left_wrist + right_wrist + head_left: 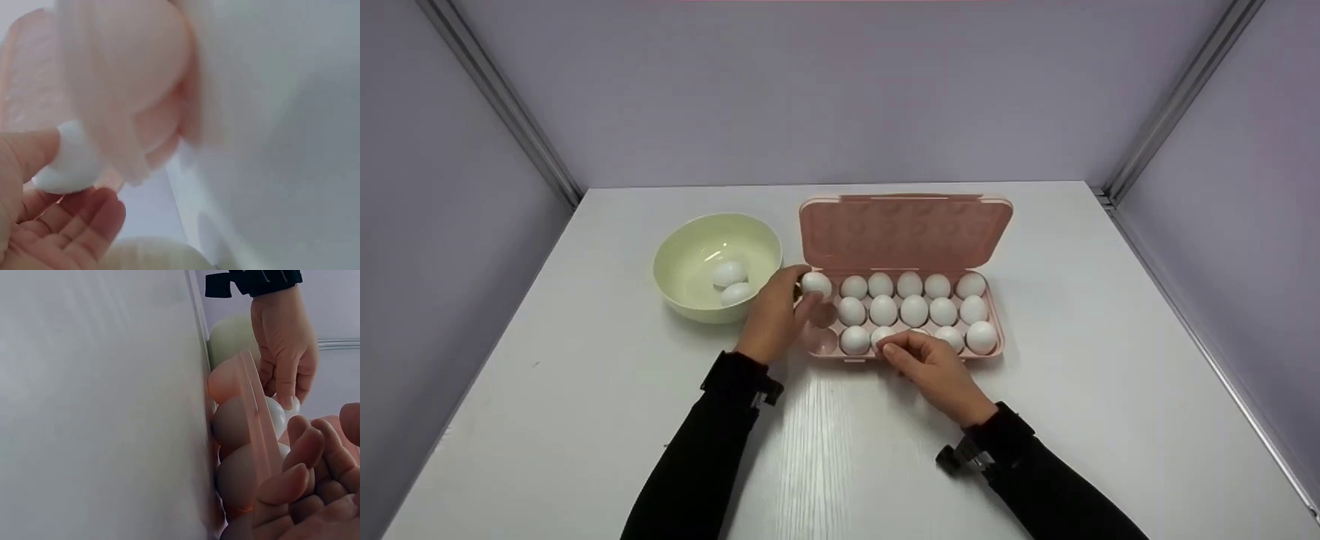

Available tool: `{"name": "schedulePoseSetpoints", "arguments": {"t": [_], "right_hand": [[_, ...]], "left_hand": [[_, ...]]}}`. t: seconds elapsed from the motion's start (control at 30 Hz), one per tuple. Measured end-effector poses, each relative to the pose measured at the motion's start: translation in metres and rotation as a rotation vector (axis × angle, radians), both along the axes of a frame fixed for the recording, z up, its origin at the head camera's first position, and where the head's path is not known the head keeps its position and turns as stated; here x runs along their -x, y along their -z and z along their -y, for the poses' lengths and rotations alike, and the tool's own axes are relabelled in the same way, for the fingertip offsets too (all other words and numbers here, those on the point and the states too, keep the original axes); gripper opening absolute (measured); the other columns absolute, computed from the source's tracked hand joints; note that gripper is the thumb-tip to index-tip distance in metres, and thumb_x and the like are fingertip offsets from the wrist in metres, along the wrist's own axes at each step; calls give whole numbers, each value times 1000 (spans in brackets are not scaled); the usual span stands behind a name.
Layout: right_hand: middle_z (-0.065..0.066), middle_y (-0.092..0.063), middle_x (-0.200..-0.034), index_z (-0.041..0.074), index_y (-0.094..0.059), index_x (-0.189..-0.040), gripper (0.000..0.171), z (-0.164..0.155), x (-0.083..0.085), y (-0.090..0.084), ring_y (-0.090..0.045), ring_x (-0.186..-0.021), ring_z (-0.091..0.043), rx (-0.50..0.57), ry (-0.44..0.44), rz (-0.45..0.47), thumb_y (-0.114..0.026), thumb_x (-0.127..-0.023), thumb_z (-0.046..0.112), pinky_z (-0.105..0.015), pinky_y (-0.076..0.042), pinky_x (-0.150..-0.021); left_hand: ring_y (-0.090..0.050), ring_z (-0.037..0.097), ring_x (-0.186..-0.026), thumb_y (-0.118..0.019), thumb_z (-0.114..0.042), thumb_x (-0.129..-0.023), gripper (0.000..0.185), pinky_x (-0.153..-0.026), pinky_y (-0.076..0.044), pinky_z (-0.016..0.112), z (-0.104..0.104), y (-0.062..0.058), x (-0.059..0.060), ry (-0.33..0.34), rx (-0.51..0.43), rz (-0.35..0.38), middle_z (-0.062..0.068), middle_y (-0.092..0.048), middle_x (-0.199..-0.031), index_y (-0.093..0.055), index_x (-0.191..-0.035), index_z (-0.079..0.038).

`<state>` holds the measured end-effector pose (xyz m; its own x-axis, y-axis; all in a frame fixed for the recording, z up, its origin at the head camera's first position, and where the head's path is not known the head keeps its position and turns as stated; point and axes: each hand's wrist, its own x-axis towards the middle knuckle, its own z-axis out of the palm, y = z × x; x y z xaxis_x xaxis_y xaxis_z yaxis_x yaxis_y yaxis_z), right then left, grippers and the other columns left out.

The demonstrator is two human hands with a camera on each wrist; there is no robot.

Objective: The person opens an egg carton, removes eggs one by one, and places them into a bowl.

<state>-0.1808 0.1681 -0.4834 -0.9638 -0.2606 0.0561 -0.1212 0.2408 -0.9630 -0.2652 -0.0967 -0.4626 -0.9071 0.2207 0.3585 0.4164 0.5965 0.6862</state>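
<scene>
My left hand (pixel 771 315) pinches a white egg (pixel 816 283) at the back left corner of a pink egg carton (pixel 1000 334), between thumb and fingers. The left wrist view shows the same egg (pixel 70 160) beside the carton's rounded cups. White eggs fill most of the cups, and two bare cups (pixel 823 341) show in the left column. Over the front row hovers my right hand (pixel 934 371), its fingers loosely curled and holding nothing; it partly hides the eggs there. In the right wrist view its thumb stands apart from the fingers (pixel 306 450).
A pale green bowl (pixel 671 289) stands left of the carton, close to my left hand, with two white eggs (pixel 729 274) inside. The carton's lid (pixel 906 232) is raised at the back. Everything is on a white table (pixel 1110 375) with walls behind and at both sides.
</scene>
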Motion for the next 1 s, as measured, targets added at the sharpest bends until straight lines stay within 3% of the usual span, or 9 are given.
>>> {"name": "schedulePoseSetpoints", "arguments": {"t": [0.13,0.27,0.47,0.67,0.83,1.0], "right_hand": [[-22,-73,-114,1,-74,-121,28,-4,-1,0,-64,-89,-23,3,7,4,-66,-108,25,-23,-52,-76],[-22,-73,-114,1,-74,-121,29,-7,-1,1,-64,-90,-22,3,19,6,-66,-108,25,-24,-52,-77],[-21,-74,-115,2,-74,-122,30,-7,-2,0,-65,-91,-23,-1,19,9,-65,-108,27,-25,-53,-78],[-22,-73,-116,3,-74,-122,29,-7,-2,0,-64,-90,-21,-8,17,6,-65,-108,27,-24,-52,-77],[-23,-73,-116,2,-75,-121,28,-8,-3,0,-63,-90,-18,-9,15,-1,-65,-108,26,-20,-51,-77],[-22,-74,-116,3,-75,-121,27,-8,-5,0,-65,-91,-21,-11,22,-3,-66,-108,25,-21,-52,-77]], "left_hand": [[-72,26,-103,-72,-18,-103,42,-93,-60,39,4,-9,-8,56,-188,32,16,-70,-121,-60,-138,1],[-74,26,-105,-72,-18,-104,44,-91,-61,36,12,-20,-9,46,-249,-15,18,-71,-126,-58,-140,3],[-72,31,-106,-71,-17,-104,46,-92,-58,42,47,-26,-1,-115,-206,-64,21,-68,-131,-57,-142,4],[-69,37,-111,-68,-14,-105,47,-98,-55,47,83,-14,11,-265,-178,-28,25,-64,-134,-54,-144,7],[-64,39,-114,-63,-14,-107,47,-100,-51,47,94,-5,17,-296,-117,40,27,-60,-135,-50,-146,10],[-62,40,-122,-61,-17,-109,49,-105,-52,50,93,-6,21,-300,-14,108,29,-57,-139,-48,-149,9]]}}
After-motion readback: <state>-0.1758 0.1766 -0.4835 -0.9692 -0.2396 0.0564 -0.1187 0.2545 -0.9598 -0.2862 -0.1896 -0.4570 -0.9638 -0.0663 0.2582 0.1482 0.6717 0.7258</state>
